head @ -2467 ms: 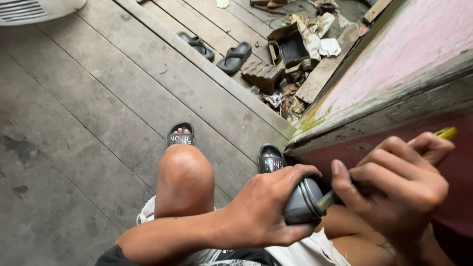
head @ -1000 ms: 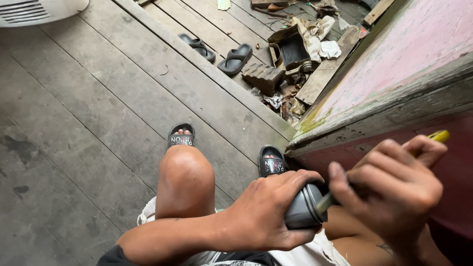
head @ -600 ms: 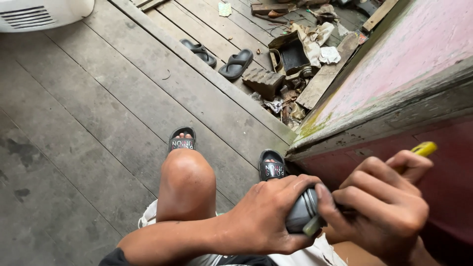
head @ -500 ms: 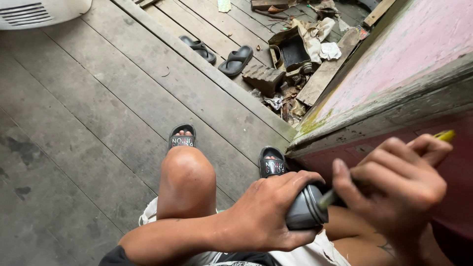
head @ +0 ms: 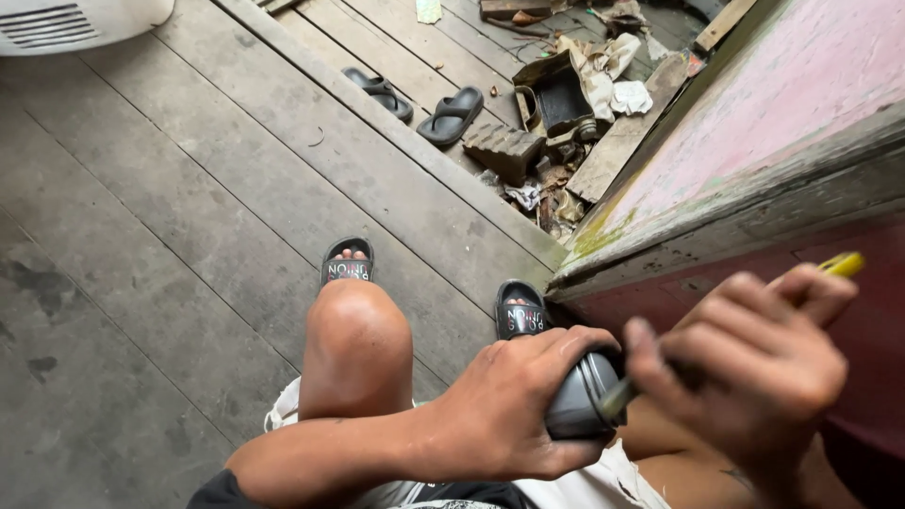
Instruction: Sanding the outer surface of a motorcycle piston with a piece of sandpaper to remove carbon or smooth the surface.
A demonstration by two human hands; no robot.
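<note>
Left hand point(head: 500, 415) wrapped round grey metal cylinder point(head: 580, 401), right hand point(head: 754, 377) fisted on yellow-handled tool point(head: 841, 265), tip inside.

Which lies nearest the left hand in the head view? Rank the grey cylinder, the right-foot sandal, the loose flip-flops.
1. Grey cylinder: gripped in the left hand.
2. Right-foot sandal: just above the hand.
3. Loose flip-flops: far up the planks.

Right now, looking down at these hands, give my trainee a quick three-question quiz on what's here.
1. True or false: the left hand grips a grey cylindrical part.
2. What colour is the handle of the tool in the right hand?
3. The loose pair of dark sandals lies: A) on the floor planks ahead, B) on the pink ledge, C) on the lap.

Key: 1 true; 2 yellow; 3 A.
</note>
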